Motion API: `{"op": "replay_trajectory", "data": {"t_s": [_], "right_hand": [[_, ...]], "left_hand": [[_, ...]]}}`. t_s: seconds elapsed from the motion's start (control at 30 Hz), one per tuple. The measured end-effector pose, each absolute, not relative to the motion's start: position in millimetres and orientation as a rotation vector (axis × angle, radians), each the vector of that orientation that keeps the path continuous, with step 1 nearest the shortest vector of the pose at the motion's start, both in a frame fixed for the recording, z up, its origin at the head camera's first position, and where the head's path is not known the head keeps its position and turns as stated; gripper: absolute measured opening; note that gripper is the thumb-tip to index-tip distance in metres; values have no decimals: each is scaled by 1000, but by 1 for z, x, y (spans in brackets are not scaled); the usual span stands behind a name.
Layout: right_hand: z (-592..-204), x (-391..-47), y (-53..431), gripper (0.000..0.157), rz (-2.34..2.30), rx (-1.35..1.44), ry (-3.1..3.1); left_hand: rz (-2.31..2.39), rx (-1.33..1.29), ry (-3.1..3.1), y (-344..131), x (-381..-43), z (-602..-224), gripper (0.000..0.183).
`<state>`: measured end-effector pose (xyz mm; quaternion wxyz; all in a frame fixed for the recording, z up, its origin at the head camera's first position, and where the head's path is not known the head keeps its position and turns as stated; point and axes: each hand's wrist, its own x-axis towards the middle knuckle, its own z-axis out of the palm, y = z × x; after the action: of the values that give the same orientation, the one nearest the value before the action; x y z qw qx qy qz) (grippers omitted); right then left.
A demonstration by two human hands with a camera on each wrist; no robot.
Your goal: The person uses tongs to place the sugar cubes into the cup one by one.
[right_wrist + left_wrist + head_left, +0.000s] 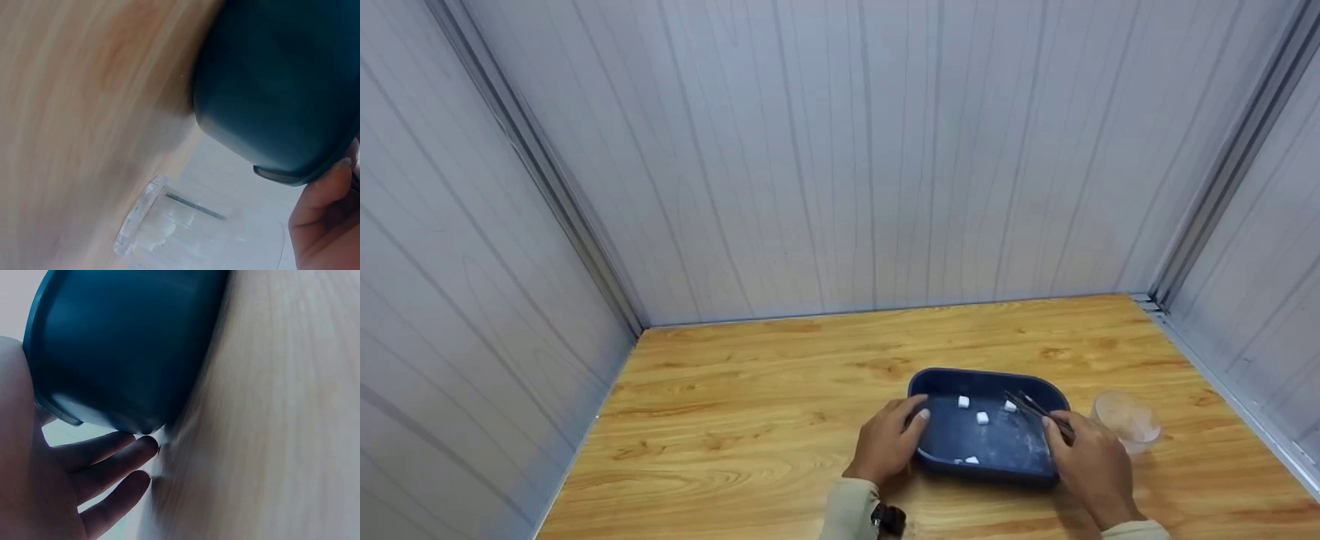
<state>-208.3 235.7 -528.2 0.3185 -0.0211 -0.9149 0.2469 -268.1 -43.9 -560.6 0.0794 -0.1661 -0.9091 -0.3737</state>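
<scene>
Several cubes (982,418) remain in the tray (960,442), some (perhaps) already in the cup (1141,429) beside it, right hand (1099,465) pinching tweezers (1048,418), left hand (885,442) loosely spread at the tray's rim.

The tray (949,442) is dark blue (smudged whitish inside), the cubes (982,418) white, the table (735,412) yellow-brown with wood grain.

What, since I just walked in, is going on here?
A person's right hand holds a dark two-pronged tool over a blue tray, its tips at a white cube; whether they grip it is unclear. The left hand is at the tray's left rim. Other white pieces lie inside; a clear cup stands to the right.
</scene>
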Motion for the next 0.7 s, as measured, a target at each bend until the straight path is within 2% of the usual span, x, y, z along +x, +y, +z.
{"op": "replay_trajectory", "data": {"t_s": [0.7], "right_hand": [[-531,-212,234,20,594,-43,-2498]], "left_hand": [[-1112,-527,-2709,-44,-269,-562,46]]}}
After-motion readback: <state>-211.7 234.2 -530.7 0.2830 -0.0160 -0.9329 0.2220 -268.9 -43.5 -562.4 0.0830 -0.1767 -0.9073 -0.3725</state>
